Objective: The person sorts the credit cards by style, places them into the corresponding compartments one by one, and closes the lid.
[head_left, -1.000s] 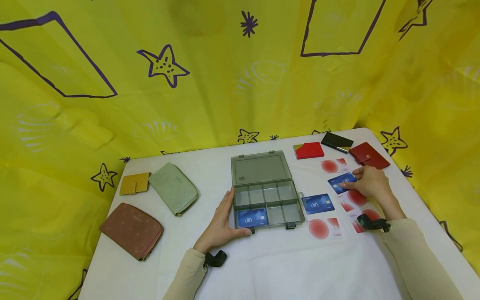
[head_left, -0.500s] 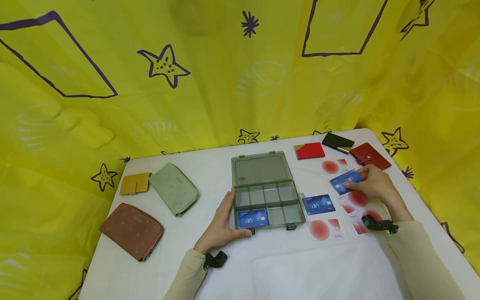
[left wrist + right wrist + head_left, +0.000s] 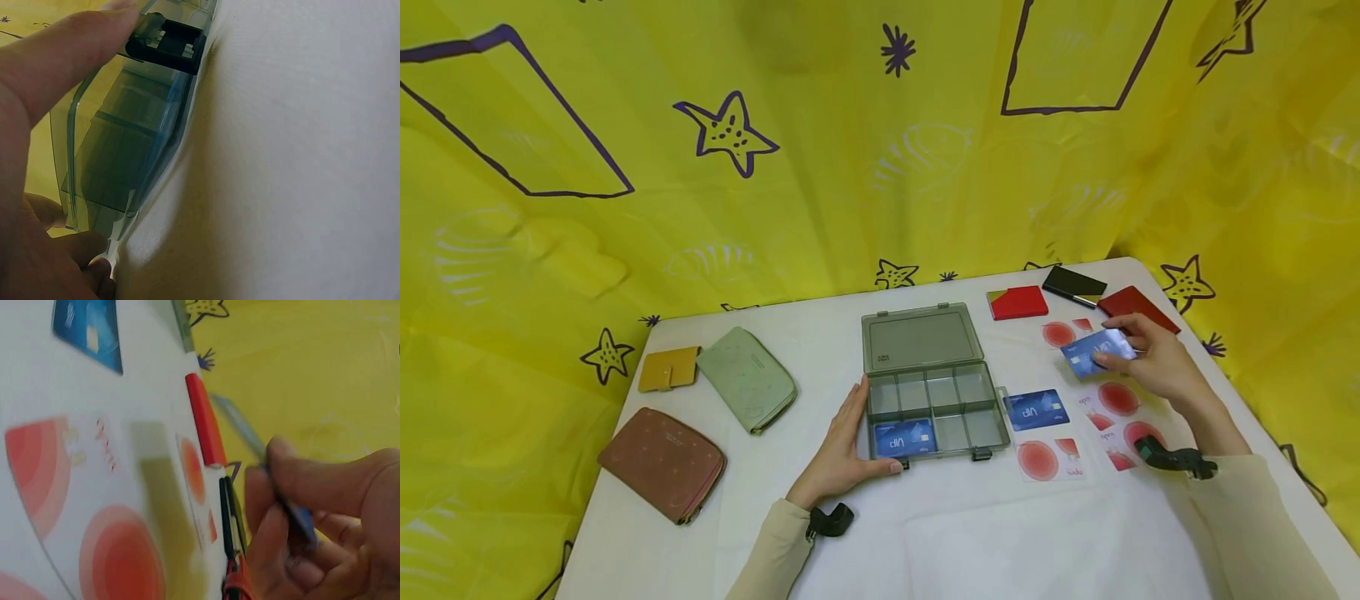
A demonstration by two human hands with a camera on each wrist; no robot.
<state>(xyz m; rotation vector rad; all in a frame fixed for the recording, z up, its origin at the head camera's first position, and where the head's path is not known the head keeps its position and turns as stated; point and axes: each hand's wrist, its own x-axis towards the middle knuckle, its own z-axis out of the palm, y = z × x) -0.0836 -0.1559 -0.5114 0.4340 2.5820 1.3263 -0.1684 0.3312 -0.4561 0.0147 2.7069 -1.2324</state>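
Note:
My right hand (image 3: 1159, 358) pinches a blue VIP card (image 3: 1093, 353) between thumb and fingers, raised above the table. In the right wrist view that card (image 3: 244, 428) appears nearly edge-on. A clear grey compartment box (image 3: 936, 387) lies with its lid folded back. Its front left compartment holds another blue VIP card (image 3: 904, 437). At the box's front left corner rests my left hand (image 3: 842, 450), fingers stretched along the left side and thumb across the front near a latch. A third blue card (image 3: 1036, 409) lies just right of the box.
Several red-and-white cards (image 3: 1051, 460) lie at the right. Behind them are a red card case (image 3: 1018, 302), a black case (image 3: 1075, 285) and a dark red wallet (image 3: 1142, 308). Yellow (image 3: 669, 368), green (image 3: 747, 379) and brown (image 3: 662, 464) wallets lie at the left.
The blue card in my right hand has risen from among the red-and-white cards and tilted, shifting slightly right. My left hand and the box stay put.

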